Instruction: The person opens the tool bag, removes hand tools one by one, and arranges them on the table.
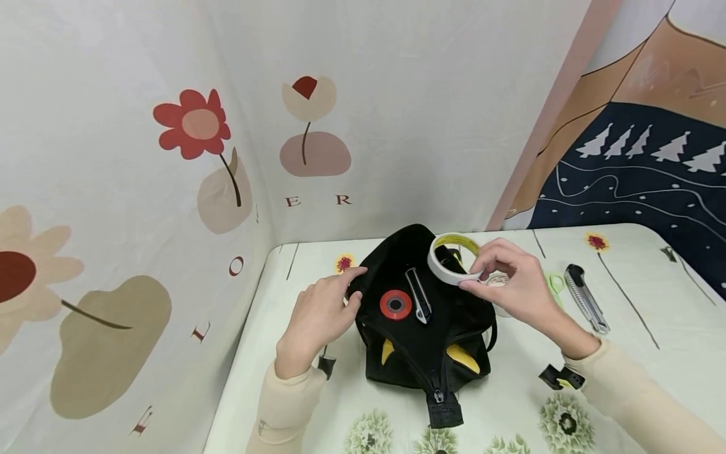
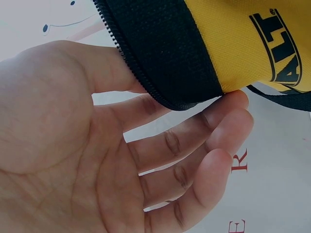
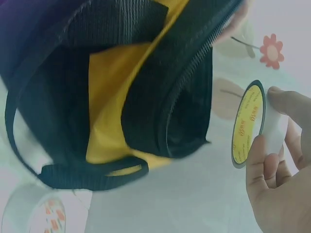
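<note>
A black and yellow zippered tool bag [image 1: 397,372] lies on the table with its mouth spread wide. My left hand [image 1: 323,312] holds the left edge of that mouth; in the left wrist view the thumb goes behind the zippered rim [image 2: 131,63] and the fingers lie on its other side. Between thumb and fingers, my right hand [image 1: 510,277] pinches a white tape roll [image 1: 448,275] with a yellow inner core [image 3: 249,124], raised over the right side of the opening. Inside the bag show a red tape roll [image 1: 395,305] and a small utility knife [image 1: 418,296].
Right of the bag lie a larger utility knife [image 1: 587,299] and a green-handled tool [image 1: 556,284], partly covered by my right hand. Another tape roll [image 3: 19,213] sits beside the bag. A black strap end with buckle [image 1: 561,377] lies near my right sleeve. Printed cloth walls stand behind and left.
</note>
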A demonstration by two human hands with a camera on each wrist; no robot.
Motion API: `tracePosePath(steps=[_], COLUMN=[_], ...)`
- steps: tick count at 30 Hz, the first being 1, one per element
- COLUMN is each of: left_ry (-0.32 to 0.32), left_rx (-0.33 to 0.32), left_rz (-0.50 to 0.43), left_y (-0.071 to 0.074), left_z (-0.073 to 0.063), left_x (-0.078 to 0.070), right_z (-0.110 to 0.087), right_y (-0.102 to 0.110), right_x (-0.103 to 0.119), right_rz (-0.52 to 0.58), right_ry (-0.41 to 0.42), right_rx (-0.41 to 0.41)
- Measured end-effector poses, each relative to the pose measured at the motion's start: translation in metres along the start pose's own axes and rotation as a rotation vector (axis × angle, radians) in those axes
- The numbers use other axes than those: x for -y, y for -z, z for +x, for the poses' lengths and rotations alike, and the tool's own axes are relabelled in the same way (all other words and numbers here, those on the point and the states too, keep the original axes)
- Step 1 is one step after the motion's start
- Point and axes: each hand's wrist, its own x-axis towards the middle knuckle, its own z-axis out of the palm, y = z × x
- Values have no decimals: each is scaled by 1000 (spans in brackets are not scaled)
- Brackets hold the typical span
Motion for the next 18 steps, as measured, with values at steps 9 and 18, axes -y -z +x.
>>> tracePosePath(steps=[9,18], left_ry=[-4,4], left_rx=[-3,9], left_rz=[4,-5], left_y=[1,0], left_z=[0,0], left_x=[-1,-1], right_z=[-10,-25], right_y=[30,56], right_x=[-6,-15], right_rz=[-148,-241], right_ry=[-48,-57], right_rx=[-81,-144])
